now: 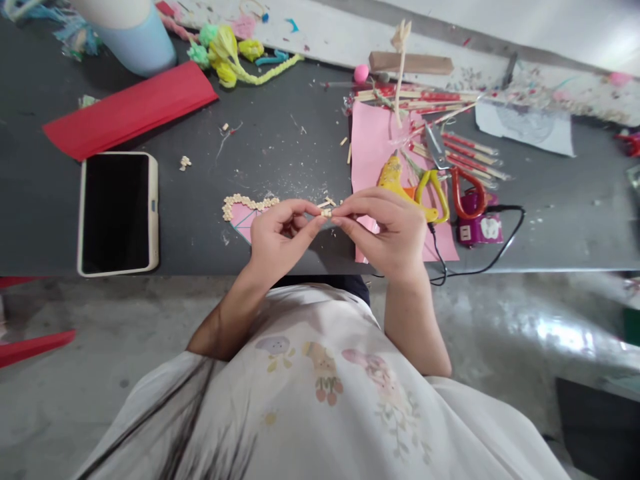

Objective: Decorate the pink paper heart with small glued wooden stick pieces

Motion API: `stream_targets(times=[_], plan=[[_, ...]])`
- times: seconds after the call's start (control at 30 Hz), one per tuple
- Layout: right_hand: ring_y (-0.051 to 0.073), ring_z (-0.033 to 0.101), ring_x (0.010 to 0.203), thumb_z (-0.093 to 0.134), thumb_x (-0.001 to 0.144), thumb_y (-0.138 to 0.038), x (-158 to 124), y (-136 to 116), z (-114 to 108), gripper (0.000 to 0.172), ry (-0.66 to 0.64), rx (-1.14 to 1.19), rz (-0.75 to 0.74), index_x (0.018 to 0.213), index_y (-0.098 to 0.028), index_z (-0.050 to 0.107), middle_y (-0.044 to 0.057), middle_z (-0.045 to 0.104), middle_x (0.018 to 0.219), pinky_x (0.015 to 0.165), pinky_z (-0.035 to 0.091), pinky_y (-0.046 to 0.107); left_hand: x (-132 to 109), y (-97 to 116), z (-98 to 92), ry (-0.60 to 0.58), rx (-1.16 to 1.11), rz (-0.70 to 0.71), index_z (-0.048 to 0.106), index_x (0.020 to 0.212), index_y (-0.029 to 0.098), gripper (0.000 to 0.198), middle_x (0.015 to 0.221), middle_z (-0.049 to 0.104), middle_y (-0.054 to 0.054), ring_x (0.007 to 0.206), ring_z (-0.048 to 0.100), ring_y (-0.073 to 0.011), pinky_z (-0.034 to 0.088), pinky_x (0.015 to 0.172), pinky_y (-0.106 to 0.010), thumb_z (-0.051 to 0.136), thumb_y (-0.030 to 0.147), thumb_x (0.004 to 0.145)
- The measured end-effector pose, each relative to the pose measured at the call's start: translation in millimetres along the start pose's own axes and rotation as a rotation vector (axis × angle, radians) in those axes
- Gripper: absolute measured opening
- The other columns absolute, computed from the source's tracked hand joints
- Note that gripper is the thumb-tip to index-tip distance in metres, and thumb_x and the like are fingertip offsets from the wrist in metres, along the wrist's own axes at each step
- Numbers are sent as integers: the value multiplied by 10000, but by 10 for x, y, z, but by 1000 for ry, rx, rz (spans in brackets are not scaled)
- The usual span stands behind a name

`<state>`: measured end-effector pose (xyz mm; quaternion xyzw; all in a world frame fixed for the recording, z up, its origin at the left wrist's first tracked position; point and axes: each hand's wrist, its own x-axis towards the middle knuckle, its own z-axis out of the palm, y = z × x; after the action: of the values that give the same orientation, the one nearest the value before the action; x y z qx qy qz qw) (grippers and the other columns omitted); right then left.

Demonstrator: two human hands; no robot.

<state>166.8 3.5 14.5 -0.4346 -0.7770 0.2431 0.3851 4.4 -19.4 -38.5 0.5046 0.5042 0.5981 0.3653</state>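
Between my two hands, over the front part of the dark table, is a small cluster of pale wooden bits (326,213). The thumb and forefinger of my left hand (280,237) pinch its left end. My right hand (387,230) pinches the right end in the same way. Partly behind my left hand lies a pink paper piece (242,217) with drawn lines, its upper edge lined with pale wooden bits. A yellow glue gun (391,175) rests on a pink sheet (367,143), partly hidden behind my right hand.
Scissors (469,193), a purple box (480,223) and a black cable (510,241) are at the right. Packaged sticks (435,97) lie behind. On the left are a phone (117,213), a red folded sheet (133,110) and a blue-white cup (137,40). Yellow yarn (227,57) lies at the back.
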Motion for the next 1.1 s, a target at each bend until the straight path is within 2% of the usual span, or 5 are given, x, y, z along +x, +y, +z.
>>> stream_targets(times=[0.1, 0.27, 0.53, 0.77, 1.1], plan=[[181, 677, 787, 646, 877, -242, -8, -1, -4, 111, -19, -24, 9, 830, -262, 745, 17, 733, 842, 746, 557, 353, 5, 6, 0, -7, -9, -4, 729, 775, 208, 146, 524, 517, 54, 462, 405, -38, 340, 455, -162, 773, 344, 750], [181, 671, 772, 676, 854, -221, -4, 18, -44, 90, 10, 4, 7, 851, -262, 757, 14, 737, 831, 708, 544, 340, 29, 38, -19, -72, -100, -158, 715, 746, 197, 191, 480, 471, 63, 421, 383, -39, 289, 406, -170, 798, 366, 717], [146, 667, 739, 696, 830, -168, -14, 146, -14, 101, -11, 86, -122, 862, -243, 757, 2, 729, 814, 677, 537, 293, 40, -12, -40, -197, -220, -299, 698, 759, 177, 262, 476, 443, 72, 384, 340, -26, 238, 359, -167, 789, 421, 728], [145, 671, 725, 713, 832, -204, -23, 191, 56, 50, 44, 84, -132, 840, -238, 749, 5, 733, 795, 661, 540, 290, 53, -18, -49, -224, -252, -300, 696, 765, 176, 303, 474, 502, 59, 363, 384, -27, 256, 338, -162, 792, 462, 728], [146, 677, 704, 731, 818, -186, -52, 206, 102, 64, 127, 60, -263, 858, -233, 748, 18, 718, 793, 629, 558, 282, 57, -12, -44, -203, -269, -173, 704, 758, 180, 260, 452, 500, 67, 340, 400, -21, 267, 321, -141, 779, 429, 760]])
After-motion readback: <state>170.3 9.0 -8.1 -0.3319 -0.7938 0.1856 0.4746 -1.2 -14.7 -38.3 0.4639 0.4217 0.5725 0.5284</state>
